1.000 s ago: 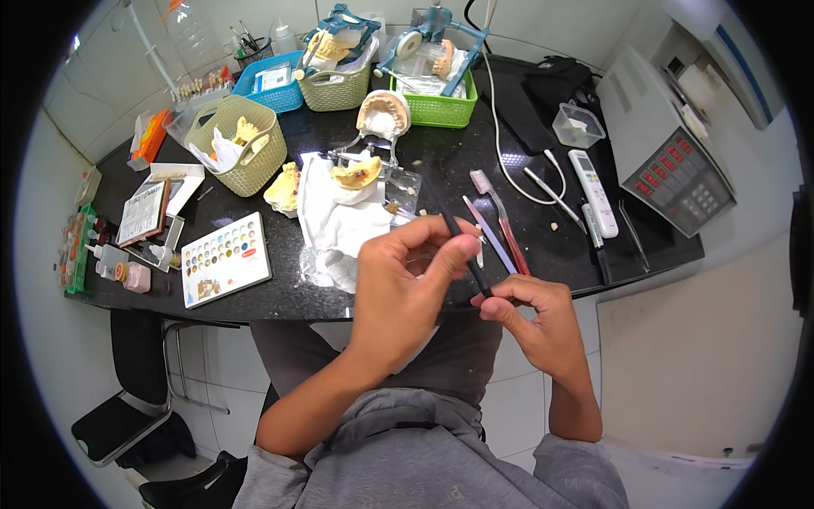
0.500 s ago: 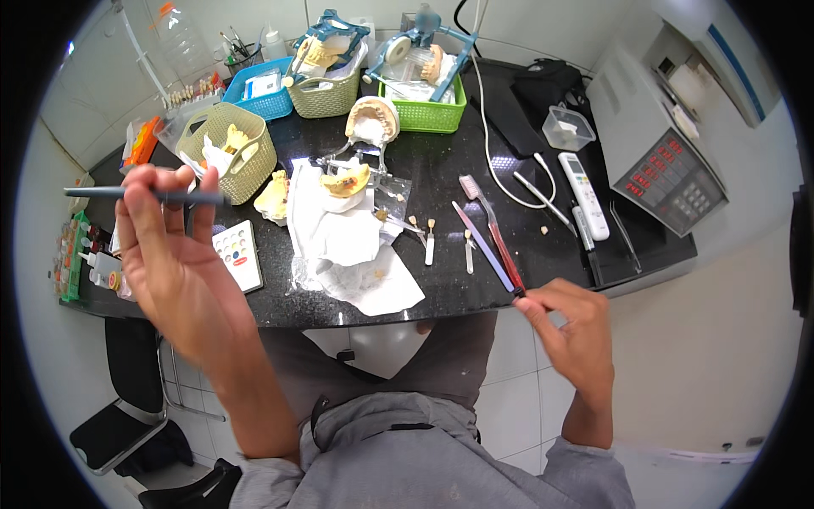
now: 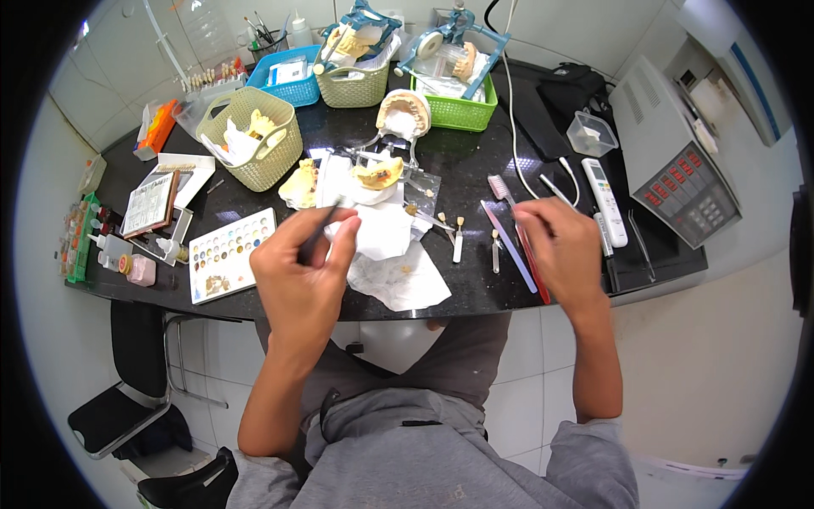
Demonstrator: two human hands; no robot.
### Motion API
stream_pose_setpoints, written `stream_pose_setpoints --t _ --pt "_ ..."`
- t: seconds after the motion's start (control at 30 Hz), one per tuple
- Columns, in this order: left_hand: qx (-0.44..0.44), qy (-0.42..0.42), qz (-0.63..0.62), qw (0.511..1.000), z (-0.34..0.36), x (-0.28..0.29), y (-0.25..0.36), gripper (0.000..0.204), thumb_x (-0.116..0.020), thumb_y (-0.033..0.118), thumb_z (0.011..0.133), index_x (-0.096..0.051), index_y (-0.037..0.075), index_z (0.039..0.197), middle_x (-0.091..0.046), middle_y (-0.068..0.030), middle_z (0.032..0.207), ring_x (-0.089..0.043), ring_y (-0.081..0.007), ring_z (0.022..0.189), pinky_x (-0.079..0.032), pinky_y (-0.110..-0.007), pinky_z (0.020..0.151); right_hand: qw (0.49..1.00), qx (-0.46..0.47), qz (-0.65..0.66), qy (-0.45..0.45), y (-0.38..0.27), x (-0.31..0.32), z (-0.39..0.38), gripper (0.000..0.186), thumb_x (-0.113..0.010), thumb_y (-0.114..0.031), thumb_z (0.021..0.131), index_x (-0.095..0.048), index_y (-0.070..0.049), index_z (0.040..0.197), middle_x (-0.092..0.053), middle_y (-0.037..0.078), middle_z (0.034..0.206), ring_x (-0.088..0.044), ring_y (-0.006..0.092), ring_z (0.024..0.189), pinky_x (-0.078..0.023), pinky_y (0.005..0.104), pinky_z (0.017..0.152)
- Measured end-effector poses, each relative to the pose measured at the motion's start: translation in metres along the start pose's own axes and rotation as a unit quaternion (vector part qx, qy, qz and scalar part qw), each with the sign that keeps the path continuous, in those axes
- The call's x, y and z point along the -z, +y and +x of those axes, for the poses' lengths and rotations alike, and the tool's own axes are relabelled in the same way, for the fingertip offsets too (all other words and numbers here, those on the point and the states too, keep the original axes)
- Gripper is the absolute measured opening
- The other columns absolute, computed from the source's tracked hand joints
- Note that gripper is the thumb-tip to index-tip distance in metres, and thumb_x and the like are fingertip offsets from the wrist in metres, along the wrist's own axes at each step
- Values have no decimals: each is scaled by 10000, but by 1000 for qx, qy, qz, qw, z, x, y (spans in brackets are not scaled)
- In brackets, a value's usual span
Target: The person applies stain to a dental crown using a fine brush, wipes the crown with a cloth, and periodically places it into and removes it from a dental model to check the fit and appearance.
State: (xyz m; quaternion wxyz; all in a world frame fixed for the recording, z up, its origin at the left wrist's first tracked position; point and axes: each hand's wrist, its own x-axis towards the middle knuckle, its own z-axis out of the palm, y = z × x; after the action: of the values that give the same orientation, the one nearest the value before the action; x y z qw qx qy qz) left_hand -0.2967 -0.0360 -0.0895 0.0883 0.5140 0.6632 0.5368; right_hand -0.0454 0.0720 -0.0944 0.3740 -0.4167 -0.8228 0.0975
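My left hand (image 3: 298, 271) is closed around a dark slim tapered tool (image 3: 319, 233), its tip pointing toward the white tissue (image 3: 383, 231). On that tissue rests a dental cast with yellow teeth (image 3: 378, 174). My right hand (image 3: 561, 254) hovers over a toothbrush with a red handle (image 3: 498, 187), fingers curled together; whatever they hold, if anything, is hidden. A thin purple stick (image 3: 509, 248) lies alongside the toothbrush. Small tooth shade tabs (image 3: 458, 244) lie between my hands. Left of my left hand sits a white paint palette (image 3: 222, 265) with coloured wells.
Baskets in beige (image 3: 280, 157), blue (image 3: 297, 87) and green (image 3: 462, 113) line the back. A white dental cast (image 3: 404, 114) stands on a metal frame. At right are a white remote (image 3: 604, 204), a clear tub (image 3: 591, 134) and a large machine with red displays (image 3: 678, 174).
My left hand has swung down and right from the left side, with the dark tool, uncovering the palette. My right hand has risen from the table edge to over the toothbrush handle.
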Motion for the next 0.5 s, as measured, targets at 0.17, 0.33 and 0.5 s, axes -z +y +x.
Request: stream_pose_setpoints --t 0.17,0.33,0.5 --pt "-153 -59 129 978 39 -15 3 418 -816 130 667 -673 27 1046 -642 -114 976 -628 -275 861 -485 -334 761 987 108 8 -116 -21 -37 18 166 -659 -194 822 -653 -38 877 -647 104 874 -621 278 815 -496 379 699" --pt "-151 -128 170 965 48 -21 8 459 -815 72 612 -664 37 1044 -652 -100 1046 -632 -315 941 -487 -369 818 977 130 -75 -152 -23 -63 22 159 -676 -161 790 -671 -62 914 -631 72 867 -598 235 872 -503 365 741" --pt "-155 -123 167 966 50 -29 6 362 -770 28 645 -682 21 996 -679 -125 1007 -650 -323 907 -490 -372 812 988 84 -27 -127 -19 -60 19 130 -637 -115 798 -689 -25 876 -640 122 851 -616 293 834 -504 409 738"
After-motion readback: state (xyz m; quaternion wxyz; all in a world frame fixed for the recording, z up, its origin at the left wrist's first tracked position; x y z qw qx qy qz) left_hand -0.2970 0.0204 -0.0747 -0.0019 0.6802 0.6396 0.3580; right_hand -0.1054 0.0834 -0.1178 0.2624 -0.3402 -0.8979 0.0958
